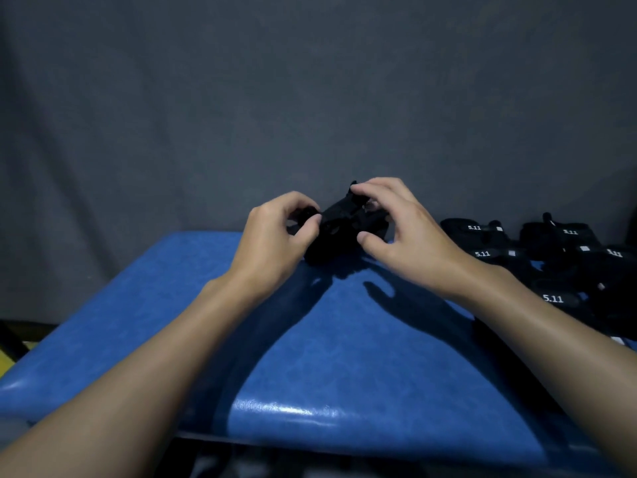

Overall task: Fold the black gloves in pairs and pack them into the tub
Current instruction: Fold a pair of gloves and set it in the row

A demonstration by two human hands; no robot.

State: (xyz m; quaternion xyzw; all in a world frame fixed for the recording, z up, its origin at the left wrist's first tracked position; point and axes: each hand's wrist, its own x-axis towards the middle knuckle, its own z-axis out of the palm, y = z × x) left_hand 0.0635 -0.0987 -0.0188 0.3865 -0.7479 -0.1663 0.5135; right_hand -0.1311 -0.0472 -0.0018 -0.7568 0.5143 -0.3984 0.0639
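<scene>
Blue padded table (144, 326) under me, loose glove pile (551, 257) at its far right. My left hand (275, 236) and right hand (403, 229) both pinch the black glove bundle (339, 224) just above the far edge. Slack fingers could let the fold spring open; no tub in sight.

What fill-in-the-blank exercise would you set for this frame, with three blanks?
1. The left hand and right hand grip a bundle of gloves coloured ____.
2. The table has a ____ top.
3. The pile of other gloves lies on the person's ____ side.
Missing words: black; blue; right.
</scene>
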